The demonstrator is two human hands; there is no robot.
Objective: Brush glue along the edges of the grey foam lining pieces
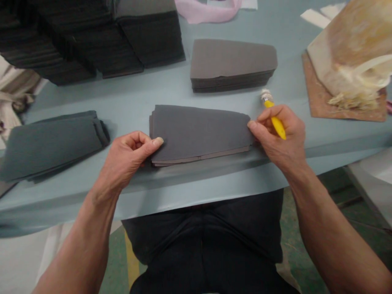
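A dark grey tapered panel [199,130], like fabric or thin board, lies over lighter grey-brown pieces in front of me. My left hand [131,153] pinches its left edge, thumb on top. At the narrow right end, my right hand [281,132] grips the edge between thumb and fingertip. That same hand also carries a yellow-handled brush [277,124], tucked among the fingers, with its pale, caked bristles pointing away from me. Behind the panel sits a neat stack of grey-brown tapered pieces [234,61]. A dark green-grey pile [55,143] rests to the left.
Tall dark stacks [150,41] fill the back left of the blue-green covered table [131,94]. A glue-stained container [352,49] stands on a brown board [315,98] at right. Pink material [208,12] lies at the far edge, and crumpled cloth [15,90] at far left.
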